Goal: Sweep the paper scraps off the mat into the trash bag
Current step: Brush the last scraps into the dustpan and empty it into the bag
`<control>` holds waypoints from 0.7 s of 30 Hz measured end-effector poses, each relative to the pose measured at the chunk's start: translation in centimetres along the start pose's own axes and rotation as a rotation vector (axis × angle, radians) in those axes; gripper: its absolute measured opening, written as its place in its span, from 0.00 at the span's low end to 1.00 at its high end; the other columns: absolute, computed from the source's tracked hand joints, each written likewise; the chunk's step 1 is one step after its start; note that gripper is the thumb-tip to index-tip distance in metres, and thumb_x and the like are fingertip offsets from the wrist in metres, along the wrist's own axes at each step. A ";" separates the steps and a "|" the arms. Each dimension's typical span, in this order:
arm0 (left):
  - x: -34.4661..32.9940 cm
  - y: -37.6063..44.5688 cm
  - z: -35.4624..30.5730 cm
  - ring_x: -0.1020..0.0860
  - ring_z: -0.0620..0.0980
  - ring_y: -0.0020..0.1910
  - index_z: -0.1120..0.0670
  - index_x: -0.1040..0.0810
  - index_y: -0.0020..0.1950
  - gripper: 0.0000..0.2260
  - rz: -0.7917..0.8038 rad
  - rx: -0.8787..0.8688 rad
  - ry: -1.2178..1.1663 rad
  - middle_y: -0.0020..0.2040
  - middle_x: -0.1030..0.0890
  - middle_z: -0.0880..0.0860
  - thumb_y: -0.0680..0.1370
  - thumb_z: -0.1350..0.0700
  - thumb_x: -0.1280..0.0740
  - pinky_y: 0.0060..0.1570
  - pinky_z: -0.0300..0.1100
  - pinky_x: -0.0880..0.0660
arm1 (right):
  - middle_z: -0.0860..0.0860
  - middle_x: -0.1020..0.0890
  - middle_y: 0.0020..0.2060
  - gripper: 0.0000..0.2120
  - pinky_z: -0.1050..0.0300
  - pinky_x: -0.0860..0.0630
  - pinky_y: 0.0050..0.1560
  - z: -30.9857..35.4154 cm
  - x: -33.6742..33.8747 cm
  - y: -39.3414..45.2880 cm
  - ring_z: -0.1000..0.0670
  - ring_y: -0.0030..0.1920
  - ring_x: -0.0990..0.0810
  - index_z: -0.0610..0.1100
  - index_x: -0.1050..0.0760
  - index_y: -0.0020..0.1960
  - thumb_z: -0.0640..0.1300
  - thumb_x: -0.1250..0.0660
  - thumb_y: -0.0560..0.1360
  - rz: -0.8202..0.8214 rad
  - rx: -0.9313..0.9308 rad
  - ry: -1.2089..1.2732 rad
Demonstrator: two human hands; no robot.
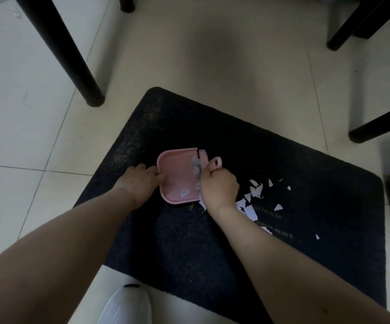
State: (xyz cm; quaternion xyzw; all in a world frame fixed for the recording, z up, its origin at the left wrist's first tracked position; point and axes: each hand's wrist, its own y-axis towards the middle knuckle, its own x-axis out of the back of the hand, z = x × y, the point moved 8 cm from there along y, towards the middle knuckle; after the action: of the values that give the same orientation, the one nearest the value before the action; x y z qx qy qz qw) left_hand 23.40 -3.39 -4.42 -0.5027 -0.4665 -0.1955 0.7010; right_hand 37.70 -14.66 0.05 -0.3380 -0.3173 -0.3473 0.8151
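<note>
Gripping the pink dustpan (177,176) at its left edge, the left hand (138,183) is steadying it on the dark mat (212,249) at frame centre. The right hand (219,188) is clenching a pink brush (209,161) against the pan's open side. White paper scraps (254,195) are lying just right of it.

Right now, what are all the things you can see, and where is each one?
Mat: one, black, on the tiled floor.
Dustpan: one, pink, on the mat, open edge facing right.
Hand brush: one, pink, at the dustpan's open edge.
Paper scraps: many, white, mostly on the mat right of the dustpan, a few inside it.
Furniture legs: several, black, on the floor beyond the mat.
Shoe: one, white, bottom edge.
Left hand: one, holding the dustpan.
Right hand: one, gripping the brush.
</note>
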 end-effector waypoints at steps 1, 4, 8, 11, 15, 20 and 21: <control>-0.1 0.0 0.0 0.30 0.57 0.60 0.46 0.39 0.72 0.20 0.006 0.002 -0.006 0.66 0.33 0.53 0.80 0.56 0.43 0.57 0.49 0.32 | 0.50 0.26 0.28 0.23 0.60 0.40 0.27 0.4 -0.1 -0.2 0.50 0.28 0.28 0.43 0.31 0.31 0.50 0.48 0.81 0.002 0.021 0.010; -0.2 -0.1 0.2 0.31 0.57 0.60 0.44 0.42 0.73 0.22 0.022 0.007 -0.035 0.67 0.34 0.53 0.80 0.56 0.43 0.57 0.50 0.31 | 0.51 0.29 0.25 0.23 0.60 0.40 0.27 0.7 1.3 -0.2 0.52 0.25 0.31 0.43 0.33 0.27 0.50 0.46 0.80 -0.022 0.047 0.094; -0.5 -0.6 0.3 0.31 0.56 0.59 0.40 0.42 0.73 0.21 0.023 -0.033 -0.067 0.67 0.34 0.51 0.81 0.52 0.43 0.57 0.49 0.32 | 0.49 0.26 0.25 0.22 0.53 0.31 0.31 -1.5 6.1 0.4 0.49 0.27 0.28 0.44 0.31 0.27 0.47 0.42 0.79 -0.150 -0.002 0.239; -0.7 -1.0 0.2 0.31 0.54 0.58 0.39 0.42 0.72 0.20 0.024 -0.092 -0.074 0.66 0.34 0.50 0.81 0.50 0.43 0.57 0.48 0.32 | 0.47 0.23 0.27 0.22 0.52 0.25 0.39 -5.2 9.7 0.0 0.45 0.32 0.22 0.41 0.26 0.30 0.47 0.43 0.80 -0.292 -0.097 0.204; -0.8 -1.3 -1.0 0.30 0.54 0.57 0.38 0.43 0.71 0.20 0.029 -0.152 -0.061 0.65 0.33 0.49 0.81 0.49 0.43 0.59 0.49 0.31 | 0.47 0.25 0.27 0.27 0.53 0.27 0.39 -10.0 11.9 -3.0 0.43 0.34 0.23 0.41 0.29 0.28 0.49 0.50 0.82 -0.420 -0.211 0.100; -0.4 -1.2 -2.7 0.30 0.54 0.57 0.40 0.42 0.72 0.21 0.037 -0.187 0.037 0.65 0.33 0.50 0.80 0.52 0.41 0.57 0.48 0.30 | 0.39 0.19 0.43 0.30 0.53 0.31 0.44 -14.4 12.0 -7.0 0.39 0.45 0.21 0.34 0.21 0.45 0.51 0.56 0.82 -0.493 -0.387 -0.038; -0.4 -1.2 -2.9 0.30 0.54 0.57 0.40 0.42 0.72 0.22 0.041 -0.182 0.054 0.65 0.33 0.50 0.80 0.53 0.41 0.56 0.49 0.30 | 0.39 0.19 0.45 0.29 0.53 0.32 0.44 -14.8 11.7 -7.5 0.38 0.47 0.21 0.35 0.22 0.47 0.51 0.56 0.82 -0.483 -0.426 -0.049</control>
State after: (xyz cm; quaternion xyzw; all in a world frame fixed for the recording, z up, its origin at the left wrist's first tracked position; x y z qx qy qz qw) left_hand 23.65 -6.52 -4.35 -0.5684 -0.4173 -0.2362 0.6686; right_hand 42.52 -34.21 2.87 -0.4242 -0.3281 -0.5811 0.6121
